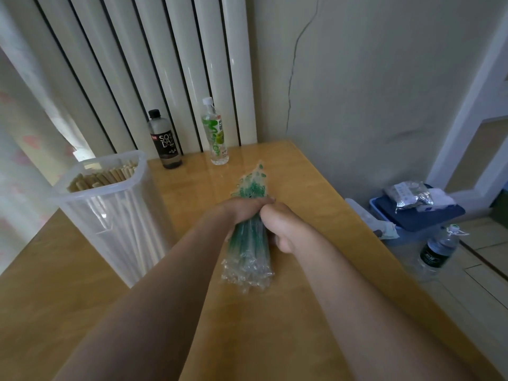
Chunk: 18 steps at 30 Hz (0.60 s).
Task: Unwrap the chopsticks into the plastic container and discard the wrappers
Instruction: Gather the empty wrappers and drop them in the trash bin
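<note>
Both hands hold one bundle of clear plastic wrappers with green print above the middle of the wooden table. My left hand grips the bundle from the left near its upper part. My right hand grips it from the right, fingers curled round the middle. Crinkled wrapper ends stick out above and below the hands. I cannot tell whether chopsticks are inside the bundle. A tall clear plastic container stands at the left, filled with several bare wooden chopsticks standing upright.
A dark soda bottle and a clear bottle with a green label stand at the table's far edge by the radiator. Right of the table, on the floor, sit a blue bin with packets on it and a water bottle.
</note>
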Available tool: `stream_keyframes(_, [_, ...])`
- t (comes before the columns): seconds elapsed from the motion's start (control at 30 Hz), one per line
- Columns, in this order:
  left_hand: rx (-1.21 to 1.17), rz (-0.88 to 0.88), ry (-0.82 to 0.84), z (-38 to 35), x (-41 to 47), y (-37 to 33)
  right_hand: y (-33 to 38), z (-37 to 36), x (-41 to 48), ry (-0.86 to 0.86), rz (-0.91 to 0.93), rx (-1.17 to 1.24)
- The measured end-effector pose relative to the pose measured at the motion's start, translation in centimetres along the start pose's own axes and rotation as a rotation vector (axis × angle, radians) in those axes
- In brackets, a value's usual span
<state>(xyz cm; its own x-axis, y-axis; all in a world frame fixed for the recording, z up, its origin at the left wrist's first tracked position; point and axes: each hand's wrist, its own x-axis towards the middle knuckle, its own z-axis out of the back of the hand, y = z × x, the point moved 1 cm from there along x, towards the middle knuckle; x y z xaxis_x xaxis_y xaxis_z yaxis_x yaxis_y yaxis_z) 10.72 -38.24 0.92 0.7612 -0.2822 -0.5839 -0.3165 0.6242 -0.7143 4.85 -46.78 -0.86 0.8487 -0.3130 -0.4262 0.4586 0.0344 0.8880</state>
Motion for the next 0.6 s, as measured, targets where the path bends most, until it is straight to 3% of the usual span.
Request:
stream_keyframes(0.13, [-0.074, 0.0, -0.02, -0.4, 0.0, 0.4, 0.0, -0.4, -1.3, 0.083, 0.002, 0.162])
stream_keyframes(0.27, [-0.128, -0.007, -0.097, -0.7, 0.4, 0.9, -0.5, -0.9, -1.4, 0.062, -0.093, 0.241])
stream_keyframes(0.6, [-0.247, -0.076, -0.055, -1.0, -2.1, 0.4, 0.1, 0.4, -3.8, 0.028, -0.023, 0.345])
